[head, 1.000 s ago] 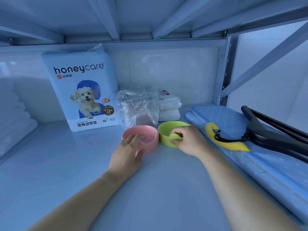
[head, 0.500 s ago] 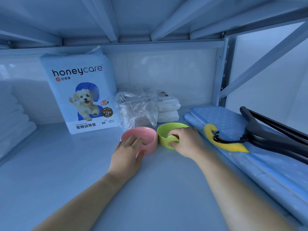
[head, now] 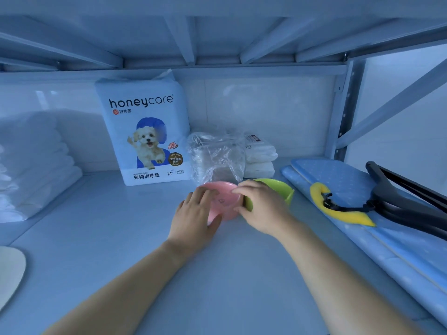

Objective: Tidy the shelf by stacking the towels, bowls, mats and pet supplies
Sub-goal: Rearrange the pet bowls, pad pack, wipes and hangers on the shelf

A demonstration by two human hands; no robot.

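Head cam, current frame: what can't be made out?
All head view.
1. pink bowl: near wall hidden under the left hand.
2. green bowl: near side covered by the right hand, rim motion-blurred; contact with the pink bowl unclear.
3. clear bag: contents indistinct behind crinkled film.
4. black tool: handles cut by the right edge.
5. pale object: cut by the left edge, unidentifiable.

Smooth, matt plastic is seen in the pink bowl point(head: 225, 200) and green bowl point(head: 277, 185). The training-pad pack point(head: 145, 131) is wrapped in glossy film, the clear bag point(head: 217, 155) is crinkled, and the shelf point(head: 108, 238) is painted metal.
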